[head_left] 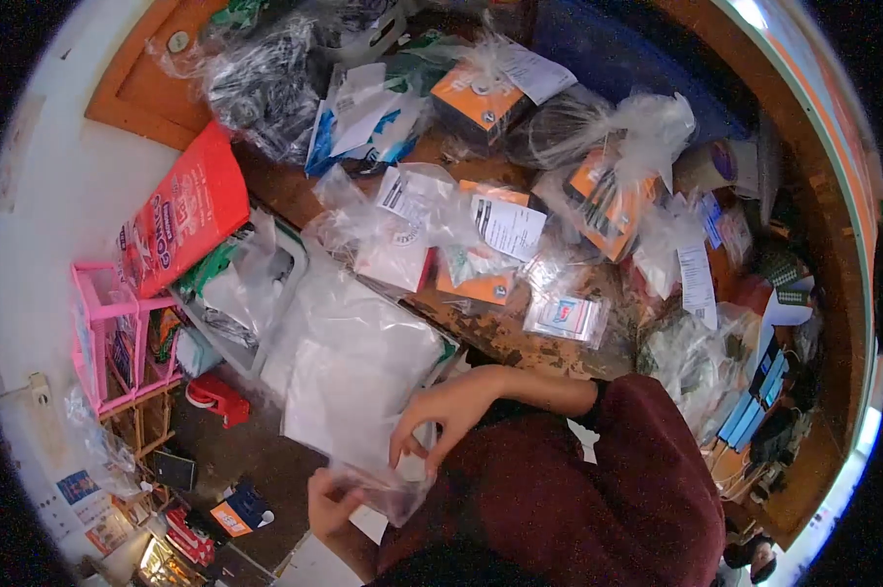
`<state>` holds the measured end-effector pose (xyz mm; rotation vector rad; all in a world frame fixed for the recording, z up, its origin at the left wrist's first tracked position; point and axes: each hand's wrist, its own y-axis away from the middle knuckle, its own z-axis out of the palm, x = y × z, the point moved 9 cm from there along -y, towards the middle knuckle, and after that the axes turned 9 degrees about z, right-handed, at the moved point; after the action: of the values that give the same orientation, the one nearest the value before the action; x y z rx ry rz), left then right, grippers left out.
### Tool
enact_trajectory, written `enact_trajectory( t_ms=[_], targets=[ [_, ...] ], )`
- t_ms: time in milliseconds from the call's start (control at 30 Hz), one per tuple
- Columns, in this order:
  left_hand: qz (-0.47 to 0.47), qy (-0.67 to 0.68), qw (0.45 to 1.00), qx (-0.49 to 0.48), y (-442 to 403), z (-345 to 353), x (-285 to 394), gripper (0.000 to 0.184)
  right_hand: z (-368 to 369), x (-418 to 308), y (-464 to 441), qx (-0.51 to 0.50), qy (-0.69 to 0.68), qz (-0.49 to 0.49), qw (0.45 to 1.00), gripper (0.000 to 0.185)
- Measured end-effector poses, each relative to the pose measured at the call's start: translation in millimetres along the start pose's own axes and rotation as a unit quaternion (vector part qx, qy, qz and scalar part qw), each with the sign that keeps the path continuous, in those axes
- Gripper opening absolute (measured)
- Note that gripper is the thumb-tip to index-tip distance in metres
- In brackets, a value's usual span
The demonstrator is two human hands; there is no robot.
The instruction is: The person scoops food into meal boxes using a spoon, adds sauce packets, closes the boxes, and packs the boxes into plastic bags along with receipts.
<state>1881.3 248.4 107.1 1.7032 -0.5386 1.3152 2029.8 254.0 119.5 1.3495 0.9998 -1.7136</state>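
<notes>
A small clear plastic bag [395, 496] hangs between my two hands, close to my body. My left hand [332, 507] is closed on its left side, thumb and fingers pinched together. My right hand [443, 419] reaches in from the right, its thumb and fingers curled down onto the bag's upper edge. Whether anything lies inside the bag is hard to make out. Just beyond my hands is a stack of large clear plastic bags [349, 367], lying flat.
Bagged orange boxes [479, 96] and packets with printed slips [508, 227] crowd the wooden table [583, 360]. At left are a red pouch [187, 210], a grey crate [290, 256], a pink rack [119, 328] and a red tape dispenser [219, 399]. Blue boxes [754, 396] stand at right.
</notes>
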Motion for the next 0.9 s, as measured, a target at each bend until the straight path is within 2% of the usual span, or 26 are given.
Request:
enact_trajectory(
  t_ms=[33, 67, 100, 167, 200, 233, 267, 367, 433, 467, 500, 567, 633, 667, 700, 733, 767, 800, 833, 867, 900],
  targets=[
    [0.067, 0.1, 0.977, 0.175, 5, -19, 6, 0.04, 1, -14, 3, 0.026, -0.038, -0.01, 0.999, 0.049],
    [0.131, 0.194, 0.909, 0.344, 18, -34, 7, 0.044, -1, -22, 7, 0.052, -0.076, -0.02, 0.996, 0.044],
    [0.085, 0.181, 0.848, 0.491, 21, -32, 11, 0.038, -2, -20, 11, 0.054, -0.079, -0.021, 0.995, 0.044],
    [0.049, 0.2, 0.862, 0.463, 0, -28, 20, 0.035, -36, -7, 26, 0.231, 0.055, 0.053, 0.97, 0.034],
    [0.051, 0.228, 0.866, 0.442, -4, -26, 14, 0.033, -72, -5, 54, 0.37, 0.078, 0.124, 0.917, 0.031],
    [0.051, 0.255, 0.869, 0.42, -7, -24, 8, 0.03, -111, 19, 96, 0.553, 0.15, 0.193, 0.797, 0.03],
    [0.052, 0.255, 0.869, 0.421, -8, -23, 10, 0.03, -139, 6, 140, 0.706, 0.207, 0.24, 0.634, 0.027],
    [0.059, 0.336, 0.837, 0.428, -15, -18, 4, 0.036, -177, 37, 186, 0.726, 0.276, 0.3, 0.555, 0.025],
    [0.092, 0.389, 0.843, 0.359, -22, -17, 2, 0.044, -173, 22, 167, 0.679, 0.424, 0.206, 0.563, 0.024],
    [0.095, 0.391, 0.842, 0.36, -19, -18, 1, 0.044, -175, 21, 173, 0.677, 0.427, 0.204, 0.564, 0.024],
    [0.099, 0.356, 0.868, 0.331, -23, -15, 12, 0.05, -181, 15, 181, 0.68, 0.372, 0.184, 0.605, 0.022],
    [0.111, 0.326, 0.889, 0.303, -20, -16, 19, 0.056, -188, -15, 209, 0.723, 0.294, 0.102, 0.616, 0.011],
    [0.136, 0.352, 0.88, 0.29, -8, -22, 15, 0.063, -175, -95, 234, 0.763, 0.17, 0.054, 0.622, 0.008],
    [0.146, 0.358, 0.876, 0.289, -3, -21, 15, 0.063, -163, -147, 241, 0.782, 0.221, -0.006, 0.583, 0.011],
    [0.163, 0.392, 0.855, 0.298, 0, -25, 16, 0.065, -151, -197, 248, 0.8, 0.246, -0.004, 0.548, 0.01],
    [0.184, 0.426, 0.833, 0.3, -1, -29, 17, 0.067, -139, -248, 253, 0.792, 0.319, -0.105, 0.509, 0.011],
    [0.187, 0.429, 0.828, 0.308, 0, -33, 13, 0.067, -128, -293, 261, 0.794, 0.397, -0.109, 0.448, 0.013],
    [0.202, 0.436, 0.825, 0.297, -3, -33, 17, 0.067, -115, -337, 262, 0.825, 0.433, -0.075, 0.354, 0.018],
    [0.21, 0.422, 0.814, 0.339, 0, -39, 16, 0.066, -113, -379, 266, 0.784, 0.507, -0.102, 0.342, 0.018],
    [0.216, 0.407, 0.801, 0.382, 6, -46, 15, 0.066, -122, -420, 286, 0.75, 0.618, -0.059, 0.228, 0.019],
    [0.238, 0.397, 0.809, 0.362, 6, -49, 22, 0.064, -118, -442, 274, 0.782, 0.52, -0.156, 0.305, 0.022]
  ],
)
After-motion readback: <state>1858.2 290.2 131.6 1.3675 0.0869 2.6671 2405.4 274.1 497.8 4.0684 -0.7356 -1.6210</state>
